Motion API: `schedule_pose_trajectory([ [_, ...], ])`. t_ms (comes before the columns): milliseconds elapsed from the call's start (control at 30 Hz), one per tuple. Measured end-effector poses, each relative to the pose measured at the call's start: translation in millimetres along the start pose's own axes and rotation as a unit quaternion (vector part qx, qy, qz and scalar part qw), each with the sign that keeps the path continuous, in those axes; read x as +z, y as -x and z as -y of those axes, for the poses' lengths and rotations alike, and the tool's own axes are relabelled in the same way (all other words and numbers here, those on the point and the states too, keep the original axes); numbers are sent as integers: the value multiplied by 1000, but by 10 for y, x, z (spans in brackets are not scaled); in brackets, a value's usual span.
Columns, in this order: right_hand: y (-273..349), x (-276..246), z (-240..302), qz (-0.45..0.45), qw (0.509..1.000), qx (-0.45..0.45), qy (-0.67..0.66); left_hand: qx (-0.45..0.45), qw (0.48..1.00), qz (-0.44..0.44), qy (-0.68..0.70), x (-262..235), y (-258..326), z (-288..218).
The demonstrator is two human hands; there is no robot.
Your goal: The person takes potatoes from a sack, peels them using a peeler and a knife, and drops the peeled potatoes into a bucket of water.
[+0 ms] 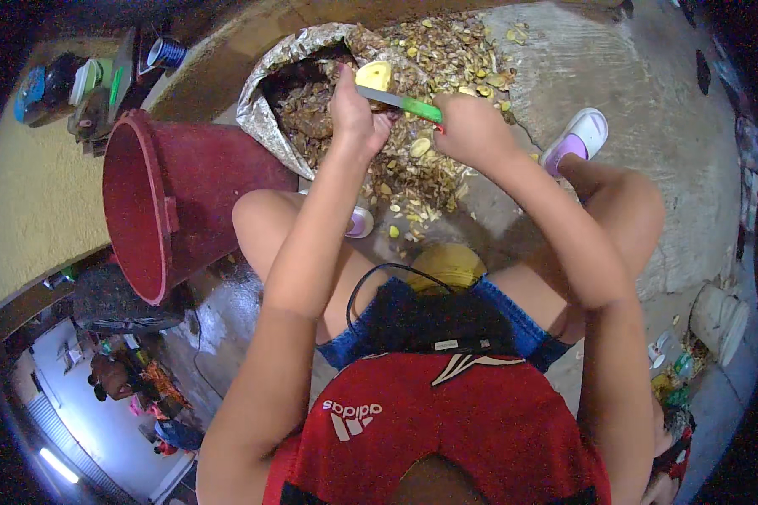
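My left hand is closed around a brown-skinned tuber whose pale yellow cut face shows above my fingers. The blade of a green-handled knife lies across the tuber, just below that face. My right hand grips the knife's handle, its fingers wrapped round it. Under my left hand an open silvery sack holds brown pieces that look like tubers and peelings. Brown and yellow peelings are heaped on the floor beside the sack, beneath both hands.
A large dark red tub stands left of my knee, by the sack. Along the left runs a yellow ledge with a blue cup and other items. My legs spread either side of a yellow seat. Other people are at lower left.
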State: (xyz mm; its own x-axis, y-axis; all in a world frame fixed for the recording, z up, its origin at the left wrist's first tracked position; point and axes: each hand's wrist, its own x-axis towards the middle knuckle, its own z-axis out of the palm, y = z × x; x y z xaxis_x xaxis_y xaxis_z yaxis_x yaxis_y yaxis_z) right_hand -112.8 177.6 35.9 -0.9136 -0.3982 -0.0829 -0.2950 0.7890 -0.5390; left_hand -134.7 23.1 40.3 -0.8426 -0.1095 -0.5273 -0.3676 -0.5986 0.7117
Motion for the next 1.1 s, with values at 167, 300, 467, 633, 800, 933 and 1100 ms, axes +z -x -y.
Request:
schedule_pose_trajectory([
  [167, -52, 65, 25, -39, 999, 4, 27, -6, 1000, 1, -12, -41, -5, -8],
  [300, -140, 51, -47, -58, 998, 1, 36, -48, 998, 41, 11, -6, 43, -73],
  [467, -270, 35, -196, -61, 997, 14, 44, -73, 994, 76, -15, 50, 149, -168],
  [633, -403, -230, -443, -69, 988, 128, 51, -65, 990, 96, -85, -16, 232, -276],
  [800, -252, -222, -206, -3, 998, 67, -20, -3, 993, 53, -101, 8, 242, -292],
  [933, -139, -89, 30, -18, 997, -22, -71, 18, 999, 26, -35, -47, 161, -229],
  [1100, -68, -12, 135, -14, 999, -31, -28, -2, 1000, -20, -12, 7, 142, -156],
])
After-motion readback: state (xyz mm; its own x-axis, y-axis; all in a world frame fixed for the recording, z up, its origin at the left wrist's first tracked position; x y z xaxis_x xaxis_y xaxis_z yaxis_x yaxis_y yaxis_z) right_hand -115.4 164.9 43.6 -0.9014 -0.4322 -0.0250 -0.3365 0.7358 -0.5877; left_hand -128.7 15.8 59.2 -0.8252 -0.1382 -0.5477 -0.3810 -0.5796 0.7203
